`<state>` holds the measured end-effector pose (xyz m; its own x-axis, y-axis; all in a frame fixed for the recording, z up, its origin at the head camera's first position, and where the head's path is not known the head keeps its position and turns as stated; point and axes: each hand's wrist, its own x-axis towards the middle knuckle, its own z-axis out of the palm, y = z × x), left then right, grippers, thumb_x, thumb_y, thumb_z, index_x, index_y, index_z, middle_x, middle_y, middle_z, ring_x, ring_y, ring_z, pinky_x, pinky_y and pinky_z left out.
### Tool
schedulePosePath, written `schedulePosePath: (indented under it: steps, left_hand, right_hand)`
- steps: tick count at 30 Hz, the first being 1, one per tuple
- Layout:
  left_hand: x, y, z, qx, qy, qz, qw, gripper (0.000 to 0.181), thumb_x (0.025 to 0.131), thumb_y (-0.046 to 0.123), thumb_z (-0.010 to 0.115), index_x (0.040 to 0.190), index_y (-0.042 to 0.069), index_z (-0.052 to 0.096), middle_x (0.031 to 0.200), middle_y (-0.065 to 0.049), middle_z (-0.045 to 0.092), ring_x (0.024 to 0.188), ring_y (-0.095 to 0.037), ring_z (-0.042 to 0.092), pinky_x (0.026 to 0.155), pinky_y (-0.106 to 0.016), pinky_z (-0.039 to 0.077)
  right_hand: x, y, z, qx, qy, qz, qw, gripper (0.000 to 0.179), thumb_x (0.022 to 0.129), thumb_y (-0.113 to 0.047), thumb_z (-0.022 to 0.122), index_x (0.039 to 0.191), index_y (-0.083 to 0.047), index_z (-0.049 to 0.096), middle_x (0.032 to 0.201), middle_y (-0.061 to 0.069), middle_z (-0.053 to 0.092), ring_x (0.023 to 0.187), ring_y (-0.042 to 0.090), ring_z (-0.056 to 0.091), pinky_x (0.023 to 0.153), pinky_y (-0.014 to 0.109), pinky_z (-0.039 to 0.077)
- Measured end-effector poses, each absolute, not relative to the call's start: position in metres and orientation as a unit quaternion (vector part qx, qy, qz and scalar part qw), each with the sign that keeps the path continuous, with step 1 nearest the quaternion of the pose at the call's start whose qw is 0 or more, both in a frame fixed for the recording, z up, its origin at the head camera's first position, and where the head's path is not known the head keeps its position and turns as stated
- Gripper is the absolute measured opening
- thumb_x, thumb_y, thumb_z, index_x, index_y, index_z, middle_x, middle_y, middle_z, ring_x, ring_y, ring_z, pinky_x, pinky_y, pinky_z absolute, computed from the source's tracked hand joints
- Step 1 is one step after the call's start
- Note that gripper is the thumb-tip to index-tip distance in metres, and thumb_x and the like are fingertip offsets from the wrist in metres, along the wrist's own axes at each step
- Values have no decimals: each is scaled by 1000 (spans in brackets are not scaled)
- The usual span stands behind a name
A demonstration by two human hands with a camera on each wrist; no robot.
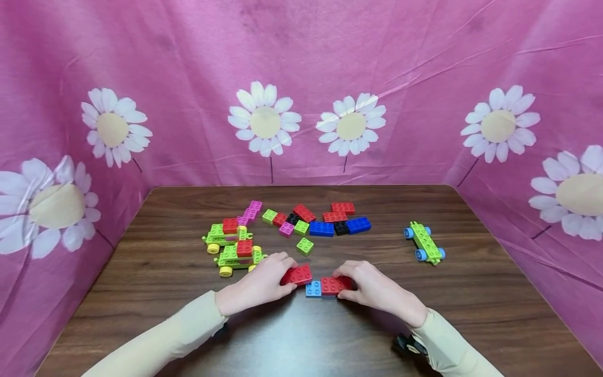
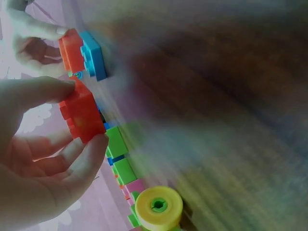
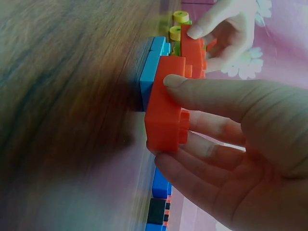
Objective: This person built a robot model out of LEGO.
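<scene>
Red bricks (image 1: 301, 273) — one pinched thumb-to-fingers in left grip (image 1: 264, 280) (another in right grip (image 1: 377, 287)).

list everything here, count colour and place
held bricks: two, red, front centre
lower bricks: uncertain count, light blue, front
yellow-wheeled cars: two, lime and red, left
blue-wheeled base: one, lime, right
rear bricks: four red, three lime, two blue, two black, one pink, middle
pink bricks: uncertain count, pink, behind cars
table: one, brown, underneath
cloth: one, pink, behind
daisies: six, white, on cloth
wrist devices: two, black, front
sleeves: two, cream, front
left hand: one, gripping brick
right hand: one, gripping brick
</scene>
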<state>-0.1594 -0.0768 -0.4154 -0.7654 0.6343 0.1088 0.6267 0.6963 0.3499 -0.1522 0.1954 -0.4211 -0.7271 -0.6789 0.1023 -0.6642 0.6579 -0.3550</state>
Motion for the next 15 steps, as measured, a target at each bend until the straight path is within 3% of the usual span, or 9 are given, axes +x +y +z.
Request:
schedulePosePath:
  steps: [15]
  left_hand:
    - [-155,-74,-426,382,907,176,13,32,87,23,76,111,4,68,103,-6,68,92,-16,63,82,-31,55]
  right_hand:
    - [-155,192,-419,-365,911,-187,36,31,82,-21,81,108,-9,71,103,1,72,90,9,65,81,29,57]
